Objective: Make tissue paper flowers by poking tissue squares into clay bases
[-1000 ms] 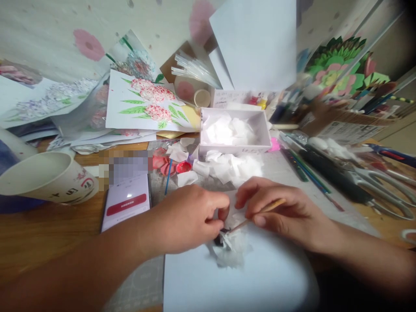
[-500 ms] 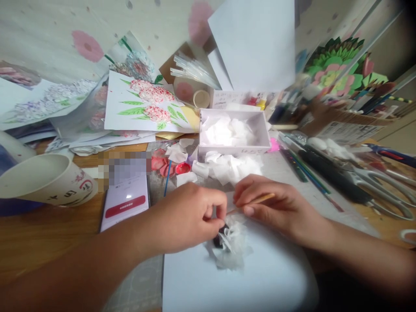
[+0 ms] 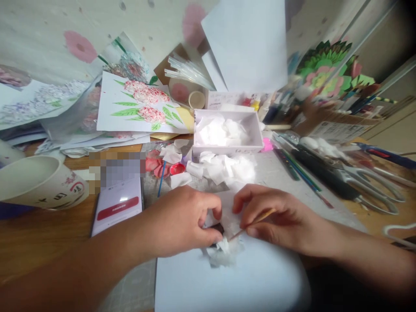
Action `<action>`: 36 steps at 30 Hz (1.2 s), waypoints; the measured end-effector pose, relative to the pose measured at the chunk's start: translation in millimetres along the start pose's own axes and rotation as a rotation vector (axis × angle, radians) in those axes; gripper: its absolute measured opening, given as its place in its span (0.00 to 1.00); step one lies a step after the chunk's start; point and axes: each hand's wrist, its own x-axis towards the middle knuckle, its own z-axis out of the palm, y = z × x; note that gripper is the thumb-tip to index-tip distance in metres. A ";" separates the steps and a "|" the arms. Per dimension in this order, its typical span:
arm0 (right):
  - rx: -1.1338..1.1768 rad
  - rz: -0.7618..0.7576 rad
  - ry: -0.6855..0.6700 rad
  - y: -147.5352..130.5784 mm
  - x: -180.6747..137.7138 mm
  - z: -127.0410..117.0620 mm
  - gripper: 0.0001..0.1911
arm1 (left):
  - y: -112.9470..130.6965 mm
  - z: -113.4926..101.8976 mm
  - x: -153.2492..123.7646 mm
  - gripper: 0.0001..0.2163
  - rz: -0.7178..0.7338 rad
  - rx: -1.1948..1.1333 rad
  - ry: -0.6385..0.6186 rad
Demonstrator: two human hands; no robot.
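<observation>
Between the thumb and fingers of my right hand [image 3: 276, 216] is a thin wooden stick [image 3: 264, 215], slanting down to the left. Its lower tip meets a crumpled bunch of thin white tissue paper [image 3: 224, 255] on a white sheet of paper [image 3: 227, 286]. My left hand [image 3: 185, 221] is on the other side of the bunch. Its thumb and index finger are bent and apart, and the thumb lies against a small dark object [image 3: 217, 228]. Most of this dark object is hidden, so its kind is unclear.
Torn white tissue [image 3: 224, 169] lies before a white box [image 3: 227, 149] of more tissue. A phone [image 3: 120, 199] and a paper cup [image 3: 42, 182] stand left. Scissors [image 3: 373, 182] and brushes [image 3: 302, 173] lie right. A flower picture [image 3: 130, 119] leans behind.
My left thumb and index finger have moved apart from a pinch. The stick's tip has come down onto the tissue bunch. The whole view has shifted slightly.
</observation>
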 end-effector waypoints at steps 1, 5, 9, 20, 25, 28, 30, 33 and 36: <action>-0.013 -0.002 -0.010 -1.0 -1.7 -0.9 0.01 | 0.4 0.3 -0.1 0.07 -0.006 0.011 -0.004; -0.038 -0.029 0.041 -4.1 -7.7 -10.2 0.01 | 0.5 2.4 -0.2 0.09 -0.022 0.045 -0.017; -0.213 -0.072 0.324 4.8 -9.6 -29.7 0.04 | 0.7 4.5 0.7 0.09 -0.038 0.072 0.003; -0.538 -0.216 0.365 19.8 4.8 -38.1 0.03 | 14.3 -3.9 0.5 0.10 -0.106 0.076 -0.083; -0.524 -0.122 0.350 24.1 9.9 -39.5 0.04 | 14.5 -4.3 -0.1 0.10 -0.119 0.071 -0.088; -0.389 -0.114 0.415 20.9 7.2 -39.2 0.05 | 14.1 -4.7 -1.4 0.10 -0.109 0.075 -0.086; -0.263 -0.153 0.451 13.9 4.1 -35.1 0.05 | 12.9 -4.7 -1.9 0.10 -0.092 0.081 -0.078; -0.144 -0.186 0.407 -0.4 0.9 -22.7 0.04 | 10.9 -4.4 -1.3 0.12 -0.057 0.101 -0.042; -0.209 -0.230 0.153 -12.8 2.0 -8.0 0.04 | 10.3 -4.3 -0.6 0.10 -0.031 0.109 -0.018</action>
